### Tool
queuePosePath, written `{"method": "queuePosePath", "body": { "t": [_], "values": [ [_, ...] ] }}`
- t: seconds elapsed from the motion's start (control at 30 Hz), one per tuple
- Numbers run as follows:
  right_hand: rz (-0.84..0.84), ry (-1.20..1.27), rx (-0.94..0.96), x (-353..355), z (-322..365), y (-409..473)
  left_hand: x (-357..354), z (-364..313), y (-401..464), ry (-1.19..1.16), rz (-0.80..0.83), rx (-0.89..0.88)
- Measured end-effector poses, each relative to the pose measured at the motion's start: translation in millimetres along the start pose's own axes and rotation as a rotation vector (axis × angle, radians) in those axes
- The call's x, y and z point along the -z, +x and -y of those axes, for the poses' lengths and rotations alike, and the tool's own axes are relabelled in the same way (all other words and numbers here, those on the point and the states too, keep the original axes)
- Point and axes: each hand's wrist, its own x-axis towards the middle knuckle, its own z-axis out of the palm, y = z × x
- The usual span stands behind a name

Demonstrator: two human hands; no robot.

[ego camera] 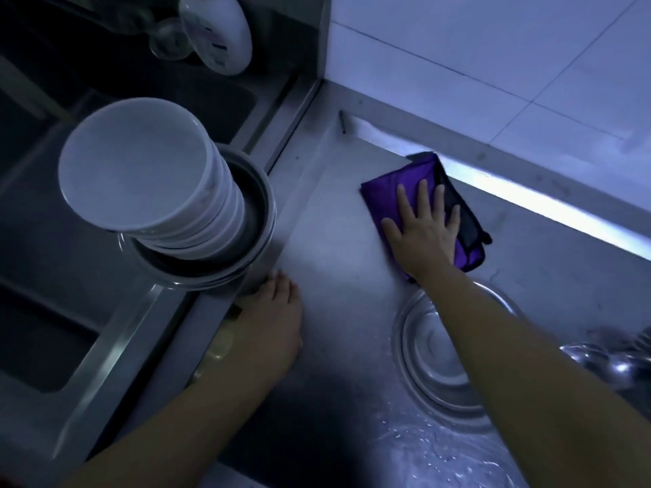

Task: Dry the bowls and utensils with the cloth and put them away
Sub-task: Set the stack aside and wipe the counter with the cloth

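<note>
Fingers [422, 195] flat on cloth [380, 202] (purple)

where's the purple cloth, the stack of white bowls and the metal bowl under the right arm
folded purple cloth [382, 199]: head view, bare left part.
stack of white bowls [134, 163]: head view, inside of top bowl.
shiny metal bowl [431, 341]: head view, inner bottom.

Bare steel counter [327, 220] was left open at centre. Passage at 9 o'clock was blocked by stacked bowls [141, 167]; 5 o'clock by a metal bowl [436, 350]; 1 o'clock by the cloth [384, 199] w/ a hand [422, 227] pressed flat.
</note>
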Motion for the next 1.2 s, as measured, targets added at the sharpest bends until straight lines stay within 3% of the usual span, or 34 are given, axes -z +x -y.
{"method": "queuePosePath", "body": {
  "t": [0.2, 0.43, 0.87, 1.0, 1.2],
  "values": [
    [0.024, -0.049, 0.151, -13.4, 43.0, -69.2, -11.4, 14.1, -10.9, -0.19, -0.095, -0.06],
    [0.038, -0.084, 0.364, -28.9, 70.3, -155.5, -36.8, 33.4, -60.3, -0.343, -0.467, -0.109],
    [0.171, -0.042, 0.629, -33.8, 71.9, -302.8, -43.6, 41.1, -108.6, -0.39, -0.327, -0.049],
    [0.229, -0.006, 0.689, -32.8, 71.3, -285.9, -45.0, 37.9, -105.3, -0.397, -0.294, -0.018],
    [0.133, 0.001, 0.702, -30.2, 89.3, -205.2, -35.7, 19.2, -77.1, -0.4, -0.291, 0.023]
  ]
}}
